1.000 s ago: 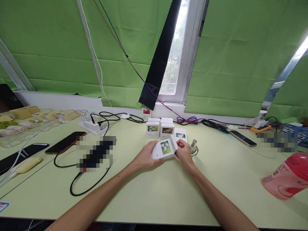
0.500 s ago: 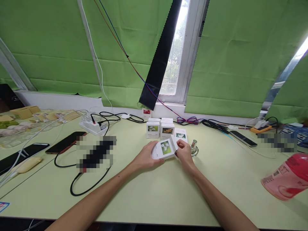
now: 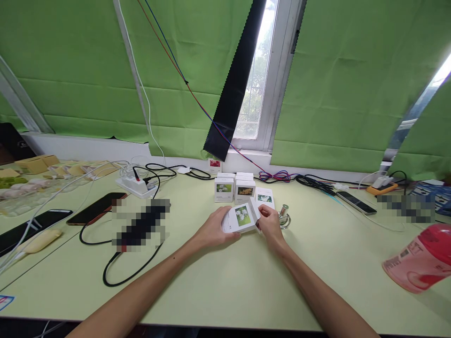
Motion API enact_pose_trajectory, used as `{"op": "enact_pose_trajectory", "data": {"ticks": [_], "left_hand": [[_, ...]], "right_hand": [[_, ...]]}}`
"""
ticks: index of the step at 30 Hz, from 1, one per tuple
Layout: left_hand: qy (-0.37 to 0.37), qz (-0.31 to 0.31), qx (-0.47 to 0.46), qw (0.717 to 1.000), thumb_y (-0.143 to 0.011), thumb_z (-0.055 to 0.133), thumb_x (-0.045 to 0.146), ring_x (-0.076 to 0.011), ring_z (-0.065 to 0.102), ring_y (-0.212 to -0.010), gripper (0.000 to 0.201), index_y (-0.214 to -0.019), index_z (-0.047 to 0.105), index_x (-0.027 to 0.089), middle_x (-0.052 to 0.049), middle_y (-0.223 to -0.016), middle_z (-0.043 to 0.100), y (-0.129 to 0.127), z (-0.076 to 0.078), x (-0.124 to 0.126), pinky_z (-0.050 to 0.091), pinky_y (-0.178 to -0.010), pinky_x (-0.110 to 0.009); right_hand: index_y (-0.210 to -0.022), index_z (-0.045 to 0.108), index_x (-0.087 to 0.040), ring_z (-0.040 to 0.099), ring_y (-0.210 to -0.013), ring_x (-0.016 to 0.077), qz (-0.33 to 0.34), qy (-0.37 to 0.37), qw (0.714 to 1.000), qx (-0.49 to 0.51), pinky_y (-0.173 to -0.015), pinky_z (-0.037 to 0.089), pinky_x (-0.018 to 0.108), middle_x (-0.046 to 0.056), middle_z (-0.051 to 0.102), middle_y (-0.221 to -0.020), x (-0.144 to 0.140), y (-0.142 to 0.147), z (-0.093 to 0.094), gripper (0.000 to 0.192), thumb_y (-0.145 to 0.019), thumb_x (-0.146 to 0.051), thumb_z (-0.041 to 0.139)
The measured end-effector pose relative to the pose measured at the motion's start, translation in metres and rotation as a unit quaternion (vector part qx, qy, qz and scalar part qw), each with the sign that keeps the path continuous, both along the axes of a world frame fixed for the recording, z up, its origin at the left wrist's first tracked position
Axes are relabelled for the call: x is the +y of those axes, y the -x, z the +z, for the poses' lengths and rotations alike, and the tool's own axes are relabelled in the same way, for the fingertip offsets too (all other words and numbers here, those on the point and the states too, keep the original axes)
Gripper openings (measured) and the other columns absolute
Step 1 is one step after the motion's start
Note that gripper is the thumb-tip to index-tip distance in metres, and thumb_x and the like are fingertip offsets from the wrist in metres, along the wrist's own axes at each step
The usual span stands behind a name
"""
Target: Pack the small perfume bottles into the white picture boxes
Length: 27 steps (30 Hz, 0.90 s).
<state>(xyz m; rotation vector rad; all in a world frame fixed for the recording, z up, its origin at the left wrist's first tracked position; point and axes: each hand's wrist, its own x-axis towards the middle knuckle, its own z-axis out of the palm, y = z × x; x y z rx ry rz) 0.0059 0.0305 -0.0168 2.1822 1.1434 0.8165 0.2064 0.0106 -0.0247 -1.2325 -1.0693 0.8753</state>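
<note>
A small white carton [image 3: 241, 218] with a picture of white flowers lies tilted between my hands, above the table. My left hand [image 3: 217, 227] is wrapped round its left end and lower edge. The fingers of my right hand [image 3: 269, 223] pinch the raised flap at its right end; the fingertips are partly hidden. Just behind stand several similar white cartons [image 3: 224, 198] with flower pictures, and another white carton [image 3: 264, 193] leans or lies to their right. A shiny metal object [image 3: 284, 217] with a ring-like part sits beside my right hand.
Phones [image 3: 96, 208] and cables are on the left, with a white power strip [image 3: 136, 187] behind them. To the right are a pink container [image 3: 419, 260] and another phone [image 3: 355, 203]. Black cables [image 3: 315, 183] run along the wall. The table's front edge [image 3: 225, 326] is near me.
</note>
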Motion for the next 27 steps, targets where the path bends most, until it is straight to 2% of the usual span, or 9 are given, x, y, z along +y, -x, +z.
{"op": "enact_pose_trajectory", "data": {"ticks": [10, 19, 27], "left_hand": [[0.003, 0.002, 0.003, 1.0, -0.065, 0.082, 0.039, -0.0303, 0.064, -0.112, 0.068, -0.128, 0.061, 0.022, -0.008, -0.126, 0.067, -0.0003, 0.0016, -0.0013, 0.057, -0.09, -0.038], [0.012, 0.001, -0.003, 1.0, -0.065, 0.082, 0.039, -0.0301, 0.065, -0.111, 0.068, -0.127, 0.06, 0.022, -0.008, -0.125, 0.068, 0.0, 0.0003, -0.0008, 0.057, -0.089, -0.038], [0.005, 0.003, -0.002, 1.0, -0.065, 0.082, 0.04, -0.0313, 0.063, -0.113, 0.068, -0.127, 0.062, 0.023, -0.007, -0.126, 0.068, 0.0001, -0.0006, 0.0001, 0.056, -0.093, -0.04]], "right_hand": [[-0.059, 0.057, -0.02, 0.042, -0.049, 0.0112, -0.001, 0.006, 1.0, -0.005, -0.045, 0.028, 0.024, -0.003, 0.053, -0.053, -0.0015, 0.0005, 0.0016, 0.021, -0.068, -0.039, 0.06], [-0.066, 0.067, -0.017, 0.054, -0.06, 0.016, 0.006, 0.001, 1.0, -0.018, -0.052, 0.036, 0.024, 0.001, 0.064, -0.065, -0.0003, -0.0002, -0.0024, 0.02, -0.068, -0.036, 0.06], [-0.064, 0.067, -0.017, 0.055, -0.064, 0.0174, -0.01, -0.004, 0.999, -0.041, -0.056, 0.037, 0.025, 0.002, 0.065, -0.065, -0.0021, 0.0007, 0.001, 0.021, -0.067, -0.036, 0.058]]}}
